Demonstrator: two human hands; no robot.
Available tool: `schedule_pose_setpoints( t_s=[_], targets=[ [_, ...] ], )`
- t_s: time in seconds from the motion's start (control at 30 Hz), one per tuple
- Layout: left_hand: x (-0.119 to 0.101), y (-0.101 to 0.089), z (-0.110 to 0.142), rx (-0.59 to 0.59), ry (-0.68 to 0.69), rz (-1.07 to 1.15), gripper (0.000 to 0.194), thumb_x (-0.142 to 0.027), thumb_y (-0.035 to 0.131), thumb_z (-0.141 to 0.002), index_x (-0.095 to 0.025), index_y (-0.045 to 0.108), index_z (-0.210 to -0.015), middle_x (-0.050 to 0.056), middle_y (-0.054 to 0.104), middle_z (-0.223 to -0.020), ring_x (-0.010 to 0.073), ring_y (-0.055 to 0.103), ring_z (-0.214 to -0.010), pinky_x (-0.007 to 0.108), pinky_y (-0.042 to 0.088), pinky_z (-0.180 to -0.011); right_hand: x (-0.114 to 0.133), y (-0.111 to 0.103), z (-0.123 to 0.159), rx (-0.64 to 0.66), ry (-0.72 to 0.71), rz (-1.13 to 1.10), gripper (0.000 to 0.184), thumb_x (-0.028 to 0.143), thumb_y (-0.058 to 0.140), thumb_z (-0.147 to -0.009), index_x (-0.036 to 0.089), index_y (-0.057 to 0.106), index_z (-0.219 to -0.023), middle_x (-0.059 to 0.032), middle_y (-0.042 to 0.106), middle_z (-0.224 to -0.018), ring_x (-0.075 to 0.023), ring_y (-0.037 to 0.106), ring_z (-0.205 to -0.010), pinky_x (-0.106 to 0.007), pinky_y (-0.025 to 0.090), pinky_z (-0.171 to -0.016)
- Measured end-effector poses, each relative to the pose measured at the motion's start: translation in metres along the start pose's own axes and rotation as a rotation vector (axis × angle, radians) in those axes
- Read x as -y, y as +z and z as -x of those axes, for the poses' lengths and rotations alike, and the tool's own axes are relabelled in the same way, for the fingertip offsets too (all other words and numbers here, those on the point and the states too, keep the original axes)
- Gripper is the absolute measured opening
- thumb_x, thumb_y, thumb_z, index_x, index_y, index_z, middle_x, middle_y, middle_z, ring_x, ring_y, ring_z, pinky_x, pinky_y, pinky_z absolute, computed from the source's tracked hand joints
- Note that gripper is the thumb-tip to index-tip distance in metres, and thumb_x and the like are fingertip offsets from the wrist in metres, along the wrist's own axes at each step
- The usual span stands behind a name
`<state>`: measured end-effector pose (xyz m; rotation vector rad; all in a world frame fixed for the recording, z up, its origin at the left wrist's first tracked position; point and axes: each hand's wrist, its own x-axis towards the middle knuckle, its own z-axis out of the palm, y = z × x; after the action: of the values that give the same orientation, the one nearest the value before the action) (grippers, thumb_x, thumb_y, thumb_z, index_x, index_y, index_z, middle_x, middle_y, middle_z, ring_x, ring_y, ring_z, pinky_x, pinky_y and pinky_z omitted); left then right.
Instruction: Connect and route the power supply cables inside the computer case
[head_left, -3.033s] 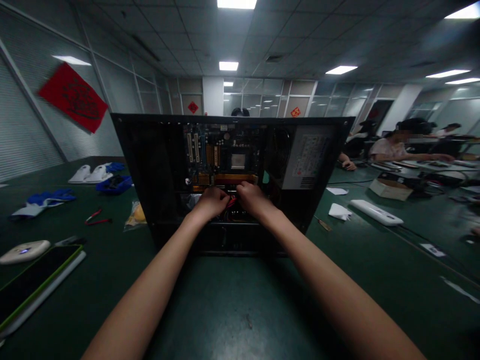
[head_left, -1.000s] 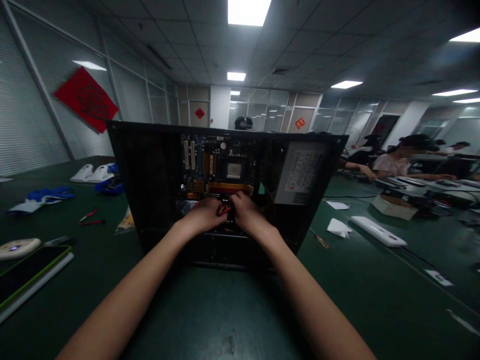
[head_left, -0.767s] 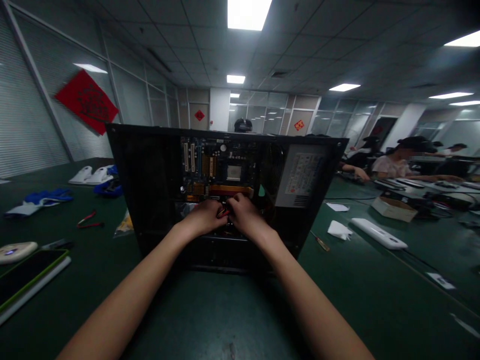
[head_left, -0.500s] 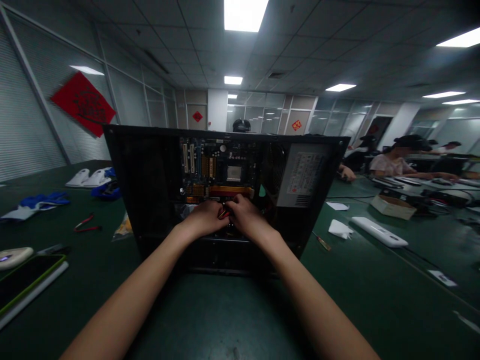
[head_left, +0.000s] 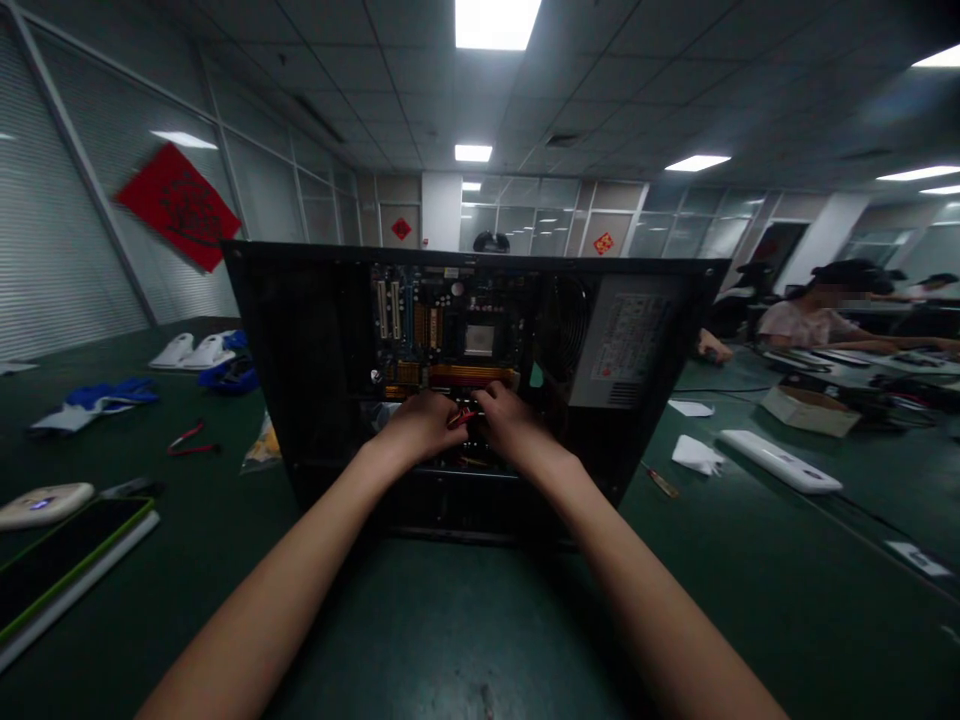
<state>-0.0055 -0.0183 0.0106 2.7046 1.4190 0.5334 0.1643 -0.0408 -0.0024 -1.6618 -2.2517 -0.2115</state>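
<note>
A black computer case (head_left: 480, 262) stands with its open side facing me. Inside it are a motherboard (head_left: 420, 300), a metal-topped processor (head_left: 480, 340), red and yellow memory slots (head_left: 472, 376) and a silver power supply (head_left: 626, 340) at the right. Below the slots my left hand (head_left: 422, 425) pinches a thin bundle of red wires (head_left: 465, 415). My right hand (head_left: 511, 420) closes on the same wires from the other side, its fingertips close to the left ones. The ends of the wires are hidden among the fingers.
On the green table (head_left: 450, 620) at left lie a phone (head_left: 67, 550), red-handled pliers (head_left: 193, 440), blue-and-white gloves (head_left: 97, 405) and a plastic bag (head_left: 262, 447). To the right are a screwdriver (head_left: 660, 482), crumpled paper (head_left: 696, 455), a white power bank-like block (head_left: 780, 462) and a seated person (head_left: 806, 315).
The whole view has shifted slightly, so the case sits farther right in the picture. Both hands stay at the wires, which now show mostly red between the fingers.
</note>
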Motion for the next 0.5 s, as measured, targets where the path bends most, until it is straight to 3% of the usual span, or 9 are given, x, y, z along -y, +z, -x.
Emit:
schedule_pose_setpoints(
  t_s=[0.27, 0.4, 0.5],
  targets=[
    [0.002, -0.001, 0.005, -0.043, 0.047, 0.064, 0.031, -0.043, 0.059, -0.081, -0.019, 0.061, -0.062, 0.000, 0.059, -0.058, 0.0141, 0.051, -0.055, 0.027, 0.025, -0.052, 0.003, -0.008, 0.004, 0.016, -0.056, 0.033, 0.023, 0.016, 0.051, -0.092, 0.015, 0.063, -0.112, -0.0111, 0.060, -0.117, -0.0216, 0.062, -0.101, -0.028, 0.047, -0.078],
    [0.009, 0.000, 0.000, -0.040, -0.034, 0.175, 0.040, -0.045, 0.049, -0.090, -0.017, 0.064, -0.064, 0.001, 0.061, -0.060, 0.0142, 0.054, -0.058, 0.026, 0.029, -0.054, 0.003, -0.013, 0.008, 0.056, -0.071, 0.040, 0.022, 0.014, 0.047, -0.094, 0.011, 0.065, -0.108, -0.0155, 0.058, -0.122, -0.0223, 0.062, -0.102, -0.029, 0.048, -0.081],
    [0.011, 0.003, -0.003, -0.009, -0.113, 0.188, 0.036, -0.038, 0.046, -0.093, -0.017, 0.068, -0.073, 0.002, 0.067, -0.068, 0.0157, 0.059, -0.066, 0.025, 0.032, -0.057, 0.004, -0.016, 0.010, 0.097, -0.071, 0.033, 0.022, 0.012, 0.050, -0.092, 0.010, 0.065, -0.108, -0.0187, 0.057, -0.124, -0.0240, 0.063, -0.102, -0.031, 0.048, -0.083]
  ],
)
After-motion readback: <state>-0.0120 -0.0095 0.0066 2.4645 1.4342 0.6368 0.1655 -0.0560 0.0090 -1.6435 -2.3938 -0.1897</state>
